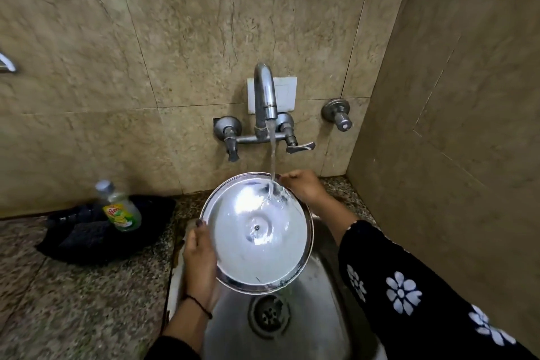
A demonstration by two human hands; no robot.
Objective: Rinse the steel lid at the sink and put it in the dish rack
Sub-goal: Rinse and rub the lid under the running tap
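The steel lid (257, 232) is held by its rim in both grips, left hand (198, 260) and right hand (302, 187), under running water; wet, stiff, probably slippery.

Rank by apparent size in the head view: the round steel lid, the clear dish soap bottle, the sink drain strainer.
1. Round steel lid, clearly largest.
2-3. Clear dish soap bottle and sink drain strainer: similar, too close to rank.
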